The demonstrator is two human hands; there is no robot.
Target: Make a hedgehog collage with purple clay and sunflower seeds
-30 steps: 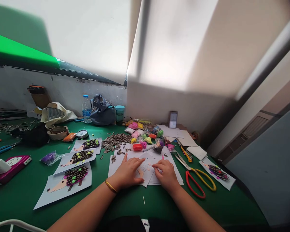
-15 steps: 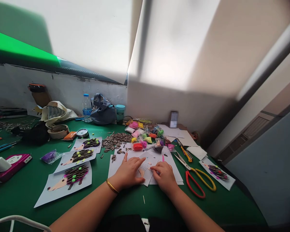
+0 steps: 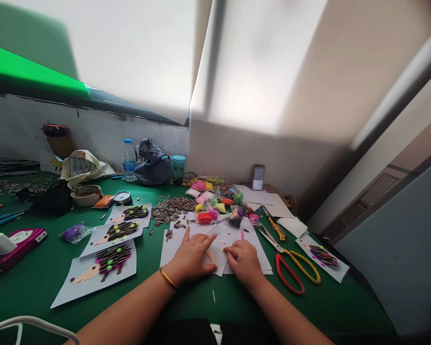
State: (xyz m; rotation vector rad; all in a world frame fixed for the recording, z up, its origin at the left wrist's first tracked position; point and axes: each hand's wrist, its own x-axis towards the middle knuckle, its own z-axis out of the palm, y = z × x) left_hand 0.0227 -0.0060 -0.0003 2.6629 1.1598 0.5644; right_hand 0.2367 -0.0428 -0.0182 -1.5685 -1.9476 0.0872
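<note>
At a green craft table (image 3: 39, 282), a person works on a paper hedgehog picture, both hands resting on a small white sheet (image 3: 215, 249) that lies on a stack of plain paper directly in front of them. The left hand (image 3: 191, 257), a gold bangle (image 3: 168, 278) at its wrist, lies flat with fingers spread and loosely extended, pinning the sheet down; it grips nothing. The right hand (image 3: 243, 261) is curled, its fingertips drawn together and pressed to the sheet's right edge; whether they pinch a seed or a bit of clay is too small to tell.

By the look of it, the step in hand is setting a piece onto the hedgehog's outline, which is mostly bare. The next move would seem to call for a steady hold from the flat hand and a fine, light press from the curled one, so the sheet does not slide.

Just beyond the fingertips lie a heap of sunflower seeds (image 3: 172, 207) and bright lumps of modelling clay (image 3: 215, 201). To the right of the curled hand sit red-and-yellow scissors (image 3: 296, 268). To the left of the flat hand lie three finished hedgehog pictures (image 3: 107, 261), spined with seeds and dotted green.
</note>
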